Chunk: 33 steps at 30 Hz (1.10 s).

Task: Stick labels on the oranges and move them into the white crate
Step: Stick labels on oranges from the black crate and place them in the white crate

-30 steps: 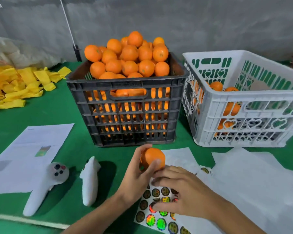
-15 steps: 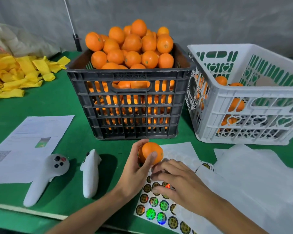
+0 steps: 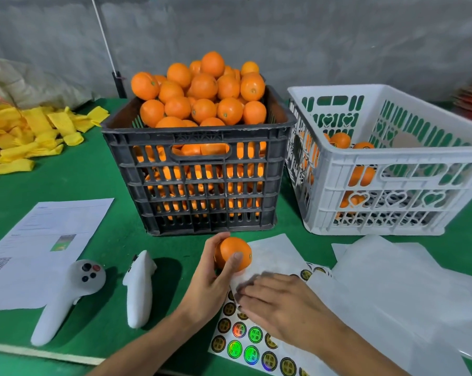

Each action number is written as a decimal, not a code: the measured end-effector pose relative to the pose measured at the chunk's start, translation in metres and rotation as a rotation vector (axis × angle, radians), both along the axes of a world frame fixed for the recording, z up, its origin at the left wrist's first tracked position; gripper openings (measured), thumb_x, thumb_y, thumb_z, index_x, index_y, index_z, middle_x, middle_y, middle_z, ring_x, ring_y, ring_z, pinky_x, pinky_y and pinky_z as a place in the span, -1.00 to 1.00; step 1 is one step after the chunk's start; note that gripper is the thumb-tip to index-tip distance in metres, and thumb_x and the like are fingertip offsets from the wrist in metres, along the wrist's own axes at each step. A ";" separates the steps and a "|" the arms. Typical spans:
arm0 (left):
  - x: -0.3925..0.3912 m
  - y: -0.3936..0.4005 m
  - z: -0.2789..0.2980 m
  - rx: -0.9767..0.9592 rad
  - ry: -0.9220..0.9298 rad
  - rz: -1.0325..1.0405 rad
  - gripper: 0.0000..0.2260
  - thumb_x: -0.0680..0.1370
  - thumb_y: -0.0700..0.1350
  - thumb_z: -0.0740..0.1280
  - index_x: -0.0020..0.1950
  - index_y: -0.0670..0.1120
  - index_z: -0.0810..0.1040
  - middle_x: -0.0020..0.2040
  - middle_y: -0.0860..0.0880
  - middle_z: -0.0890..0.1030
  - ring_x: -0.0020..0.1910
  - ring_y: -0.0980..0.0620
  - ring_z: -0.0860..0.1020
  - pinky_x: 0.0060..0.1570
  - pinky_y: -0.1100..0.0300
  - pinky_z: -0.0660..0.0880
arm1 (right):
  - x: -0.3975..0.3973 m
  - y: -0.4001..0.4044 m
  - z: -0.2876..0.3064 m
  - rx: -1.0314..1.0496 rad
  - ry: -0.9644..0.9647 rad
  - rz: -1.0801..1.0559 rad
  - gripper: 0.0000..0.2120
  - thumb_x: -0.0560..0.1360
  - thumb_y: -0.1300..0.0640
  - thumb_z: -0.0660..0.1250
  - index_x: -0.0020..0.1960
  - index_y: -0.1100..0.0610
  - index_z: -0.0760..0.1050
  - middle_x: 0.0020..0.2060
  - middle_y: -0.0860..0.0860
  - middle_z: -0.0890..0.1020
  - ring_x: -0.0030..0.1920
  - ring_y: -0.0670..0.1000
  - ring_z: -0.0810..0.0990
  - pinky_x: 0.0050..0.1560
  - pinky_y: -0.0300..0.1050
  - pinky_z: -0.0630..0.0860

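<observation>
My left hand (image 3: 207,283) grips one orange (image 3: 236,252) just above the green table, in front of the black crate (image 3: 197,142). That crate is heaped with oranges (image 3: 202,90). My right hand (image 3: 281,302) lies fingers down on the sheet of round holographic labels (image 3: 245,346), its fingertips blurred right below the held orange. Whether a label is pinched in its fingers is hidden. The white crate (image 3: 392,158) stands to the right with a few oranges (image 3: 340,139) inside.
Two white controllers (image 3: 69,291) (image 3: 138,283) lie on the table left of my hands. A printed paper (image 3: 44,240) is at the left, yellow foam nets (image 3: 25,131) are piled at the far left, and white sheets (image 3: 406,294) cover the right front.
My right hand has slid down from the orange onto the label sheet, its fingertips moving. My left hand keeps holding the orange in about the same place.
</observation>
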<state>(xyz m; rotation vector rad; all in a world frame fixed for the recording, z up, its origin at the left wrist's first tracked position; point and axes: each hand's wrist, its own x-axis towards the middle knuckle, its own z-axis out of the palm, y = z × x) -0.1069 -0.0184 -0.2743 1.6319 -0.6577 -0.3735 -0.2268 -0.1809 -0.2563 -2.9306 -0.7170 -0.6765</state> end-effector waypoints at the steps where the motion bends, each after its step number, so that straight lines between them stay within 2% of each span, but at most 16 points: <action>1: 0.001 0.001 0.000 0.004 -0.001 0.002 -0.59 0.59 0.26 0.31 0.42 0.26 0.36 0.19 0.28 0.52 0.23 0.10 0.59 0.31 -0.01 0.56 | 0.000 0.000 -0.002 -0.033 -0.029 0.016 -0.83 0.64 0.03 0.33 0.12 -0.02 0.69 0.06 -0.12 0.72 0.03 -0.09 0.65 0.08 -0.15 0.60; 4: 0.002 0.002 0.000 0.015 -0.010 0.001 -0.57 0.58 0.29 0.31 0.43 0.27 0.36 0.19 0.29 0.52 0.21 0.12 0.59 0.24 0.07 0.58 | -0.004 -0.002 -0.004 -0.071 -0.117 0.045 -0.86 0.62 0.09 0.37 0.12 0.01 0.67 0.06 -0.08 0.72 0.00 -0.07 0.66 -0.04 -0.18 0.59; 7: 0.003 0.001 0.000 0.001 0.020 0.003 -0.49 0.53 0.36 0.34 0.44 0.29 0.36 0.21 0.28 0.53 0.23 0.10 0.60 0.23 0.07 0.59 | -0.003 0.000 -0.001 0.105 -0.174 0.050 -0.93 0.59 0.16 0.39 0.03 0.06 0.66 -0.02 -0.07 0.69 -0.07 -0.06 0.63 -0.11 -0.16 0.57; 9: 0.003 0.001 0.001 -0.017 0.043 -0.005 -0.44 0.51 0.37 0.37 0.46 0.27 0.37 0.26 0.23 0.53 0.25 0.04 0.61 0.24 0.02 0.60 | 0.000 0.005 0.005 0.483 -0.151 -0.009 -0.94 0.60 0.17 0.41 -0.02 0.10 0.66 -0.05 -0.10 0.68 -0.06 -0.11 0.63 -0.02 -0.20 0.58; 11: 0.002 -0.001 0.005 -0.036 0.019 -0.016 -0.44 0.52 0.34 0.40 0.47 0.24 0.40 0.31 0.16 0.53 0.26 -0.01 0.61 0.22 0.03 0.61 | 0.005 0.005 0.013 0.891 -0.109 -0.138 -0.92 0.61 0.11 0.42 0.03 0.08 0.69 0.00 -0.17 0.68 0.04 -0.12 0.64 0.06 -0.27 0.54; 13: -0.002 -0.006 0.012 -0.112 0.045 -0.013 -0.47 0.52 0.30 0.42 0.46 0.20 0.45 0.31 0.12 0.55 0.27 -0.04 0.61 0.23 -0.01 0.61 | 0.011 0.001 0.022 1.143 -0.074 -0.253 -0.92 0.60 0.08 0.43 0.04 -0.01 0.71 0.07 -0.16 0.66 0.15 -0.02 0.63 0.11 -0.23 0.53; 15: -0.006 -0.015 0.021 -0.212 0.098 -0.044 -0.46 0.53 0.25 0.45 0.47 0.14 0.47 0.31 0.07 0.57 0.29 -0.10 0.60 0.25 -0.04 0.60 | 0.016 -0.001 0.031 1.252 -0.070 -0.298 -0.91 0.57 0.08 0.45 -0.01 -0.08 0.72 0.15 -0.13 0.64 0.25 0.03 0.59 0.18 -0.17 0.53; 18: -0.011 -0.030 0.040 -0.318 0.136 -0.093 -0.48 0.55 0.20 0.46 0.47 0.09 0.48 0.29 0.02 0.58 0.31 -0.15 0.60 0.18 -0.01 0.63 | 0.020 -0.004 0.047 1.252 -0.155 -0.321 -0.88 0.51 -0.02 0.46 0.02 -0.18 0.73 0.23 -0.17 0.61 0.27 -0.03 0.59 0.17 -0.22 0.55; 21: -0.010 -0.050 0.071 -0.401 0.056 -0.044 -0.54 0.55 0.13 0.45 0.42 0.06 0.52 0.24 0.04 0.59 0.23 -0.13 0.63 0.10 0.04 0.65 | 0.024 -0.013 0.071 1.228 -0.187 -0.313 -0.65 0.50 -0.09 0.46 0.27 -0.32 0.59 0.35 -0.24 0.54 0.31 -0.09 0.56 0.22 -0.30 0.52; 23: -0.006 -0.064 0.096 -0.432 -0.033 0.016 -0.56 0.54 0.12 0.46 0.40 0.05 0.55 0.23 0.05 0.61 0.19 -0.11 0.64 0.10 0.04 0.65 | 0.028 -0.023 0.090 1.176 -0.251 -0.303 -0.57 0.56 -0.04 0.44 0.38 -0.34 0.49 0.32 -0.21 0.55 0.25 -0.07 0.59 0.14 -0.34 0.52; 26: 0.005 -0.087 0.140 -0.435 -0.167 0.085 -0.62 0.55 0.12 0.45 0.36 0.16 0.56 0.27 0.08 0.61 0.22 -0.02 0.63 0.14 0.04 0.64 | 0.035 -0.039 0.115 0.900 -0.449 -0.268 -0.63 0.65 0.16 0.34 0.41 -0.14 0.53 0.28 -0.16 0.52 0.16 -0.03 0.61 0.01 -0.36 0.52; 27: 0.009 -0.095 0.156 -0.415 -0.212 0.096 -0.65 0.57 0.12 0.43 0.36 0.21 0.54 0.28 0.11 0.61 0.24 0.03 0.62 0.16 0.06 0.63 | 0.038 -0.044 0.124 0.760 -0.508 -0.290 -0.62 0.63 0.16 0.34 0.42 -0.06 0.52 0.32 -0.12 0.49 0.16 -0.05 0.60 -0.03 -0.34 0.55; 29: 0.018 -0.113 0.186 -0.345 -0.240 0.032 -0.63 0.62 0.15 0.37 0.43 0.23 0.47 0.33 0.14 0.58 0.29 0.13 0.59 0.26 0.15 0.55 | 0.045 -0.055 0.145 0.528 -0.574 -0.389 -0.54 0.59 0.01 0.38 0.47 0.04 0.47 0.39 -0.04 0.44 0.17 -0.08 0.59 -0.16 -0.28 0.60; 31: 0.025 -0.128 0.211 -0.195 -0.251 -0.103 -0.55 0.64 0.23 0.27 0.52 0.18 0.38 0.40 0.15 0.53 0.34 0.25 0.53 0.33 0.23 0.45 | 0.053 -0.067 0.165 0.477 -0.604 -0.510 -0.46 0.59 -0.12 0.35 0.48 0.10 0.44 0.41 0.03 0.44 0.15 -0.03 0.59 -0.27 -0.25 0.59; 33: 0.033 -0.138 0.230 -0.080 -0.353 -0.181 -0.59 0.67 0.20 0.21 0.47 0.08 0.47 0.32 0.14 0.60 0.28 0.20 0.59 0.28 0.22 0.51 | 0.058 -0.081 0.180 0.510 -0.662 -0.586 -0.49 0.58 -0.11 0.34 0.44 0.11 0.47 0.38 0.05 0.45 0.10 0.01 0.60 -0.29 -0.14 0.61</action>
